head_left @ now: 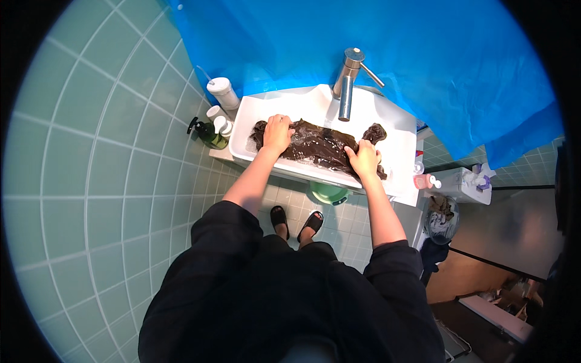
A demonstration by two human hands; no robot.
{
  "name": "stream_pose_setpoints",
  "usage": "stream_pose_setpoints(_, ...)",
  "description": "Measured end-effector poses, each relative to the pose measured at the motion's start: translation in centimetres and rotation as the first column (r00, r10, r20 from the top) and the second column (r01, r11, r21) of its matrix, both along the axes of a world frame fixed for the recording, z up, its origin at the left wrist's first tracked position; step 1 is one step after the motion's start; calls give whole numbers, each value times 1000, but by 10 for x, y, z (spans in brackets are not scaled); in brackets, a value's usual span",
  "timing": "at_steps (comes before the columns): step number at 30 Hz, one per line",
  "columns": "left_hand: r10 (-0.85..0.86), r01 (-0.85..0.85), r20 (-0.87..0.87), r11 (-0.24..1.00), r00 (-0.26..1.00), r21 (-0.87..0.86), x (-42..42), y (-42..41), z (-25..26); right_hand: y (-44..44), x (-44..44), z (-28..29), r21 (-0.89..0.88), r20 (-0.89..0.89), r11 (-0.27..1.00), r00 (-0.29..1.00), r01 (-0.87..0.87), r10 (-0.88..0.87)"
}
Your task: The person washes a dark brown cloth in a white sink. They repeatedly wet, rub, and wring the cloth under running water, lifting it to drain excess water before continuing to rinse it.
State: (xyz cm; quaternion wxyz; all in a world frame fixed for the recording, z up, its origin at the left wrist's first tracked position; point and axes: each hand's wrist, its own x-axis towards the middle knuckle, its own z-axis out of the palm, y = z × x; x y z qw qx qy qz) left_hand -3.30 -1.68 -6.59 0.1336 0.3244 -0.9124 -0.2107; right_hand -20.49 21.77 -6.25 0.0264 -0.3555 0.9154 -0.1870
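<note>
A soaked dark brown garment (pixel 320 147) lies stretched from left to right in the white washbasin (pixel 399 127). My left hand (pixel 278 133) grips it near its left end, fingers over the far edge. Towards the right end, my right hand (pixel 364 159) has hold of the cloth, with the thumb on the near side of the middle. A bunched part of the fabric sticks up beyond the right hand. Some suds or bubbles show at the far left of the basin. Behind the garment stands a metal single-lever faucet (pixel 348 84), its spout over the basin.
Left of the basin stand a dark green pump bottle (pixel 209 135) and a white lidded container (pixel 223 92). A pink bottle (pixel 424 181) is at the right. Blue plastic sheeting (pixel 295 41) hangs behind. Below sits a green basin (pixel 327 193); a tub of cloths (pixel 441 222) stands right.
</note>
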Motion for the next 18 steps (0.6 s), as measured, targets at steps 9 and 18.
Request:
stream_pose_setpoints(9, -278, 327, -394, 943, 876, 62, 66, 5, 72, 93, -15, 45, -559, 241, 828, 944, -55, 225)
stream_pose_setpoints(18, -144, 149, 71, 986, 987, -71, 92, 7, 82, 118, 26, 71, -391, 237, 913, 946, -114, 220)
